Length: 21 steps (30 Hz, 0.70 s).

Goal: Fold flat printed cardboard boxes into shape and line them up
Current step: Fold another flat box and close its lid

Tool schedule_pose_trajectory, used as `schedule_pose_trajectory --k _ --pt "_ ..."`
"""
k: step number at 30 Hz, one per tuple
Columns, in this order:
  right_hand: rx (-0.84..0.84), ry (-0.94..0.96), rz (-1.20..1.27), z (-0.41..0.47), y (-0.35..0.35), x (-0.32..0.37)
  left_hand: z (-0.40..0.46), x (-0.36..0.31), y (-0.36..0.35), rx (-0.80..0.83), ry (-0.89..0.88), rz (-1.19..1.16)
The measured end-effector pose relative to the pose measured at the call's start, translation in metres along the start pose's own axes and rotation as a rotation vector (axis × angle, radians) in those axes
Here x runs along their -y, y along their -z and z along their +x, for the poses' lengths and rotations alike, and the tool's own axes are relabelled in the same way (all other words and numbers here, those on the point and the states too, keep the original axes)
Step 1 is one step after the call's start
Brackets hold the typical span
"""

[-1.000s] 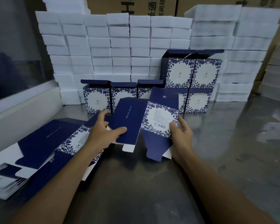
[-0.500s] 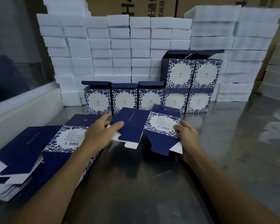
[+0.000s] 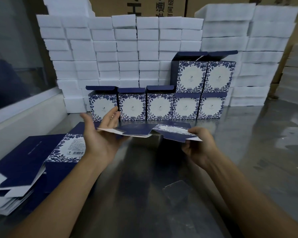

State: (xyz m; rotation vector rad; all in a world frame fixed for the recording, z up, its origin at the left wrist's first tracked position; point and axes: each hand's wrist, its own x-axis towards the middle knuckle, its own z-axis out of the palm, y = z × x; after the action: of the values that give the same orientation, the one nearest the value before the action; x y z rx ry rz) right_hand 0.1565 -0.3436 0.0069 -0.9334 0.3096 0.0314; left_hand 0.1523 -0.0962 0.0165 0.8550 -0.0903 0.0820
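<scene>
Cardboard, a flat navy-and-white floral printed box blank, lies level above the steel tabletop at my 12 o'clock. I see my left hand palm-up, fingers straight, under its left end; my right hand pinches its right edge. Folded floral boxes line 12 o'clock.

Flat stack left; folded boxes behind

Two bare forearms, no sleeves visible. Left hand and right hand: no gloves, rings, watches or wristbands.
</scene>
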Motion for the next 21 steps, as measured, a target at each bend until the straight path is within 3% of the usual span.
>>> schedule_pose_trajectory --k 8,16,21 --pt "0.082 0.094 0.161 -0.006 -0.010 -0.001 -0.004 0.005 -0.011 -0.099 -0.063 0.026" --pt "0.063 0.342 -0.322 -0.014 -0.024 -0.015 -0.007 0.014 -0.025 -0.061 -0.099 0.127" --pt "0.093 0.694 -0.603 -0.015 -0.027 -0.038 -0.015 0.028 -0.031 0.027 -0.122 0.255"
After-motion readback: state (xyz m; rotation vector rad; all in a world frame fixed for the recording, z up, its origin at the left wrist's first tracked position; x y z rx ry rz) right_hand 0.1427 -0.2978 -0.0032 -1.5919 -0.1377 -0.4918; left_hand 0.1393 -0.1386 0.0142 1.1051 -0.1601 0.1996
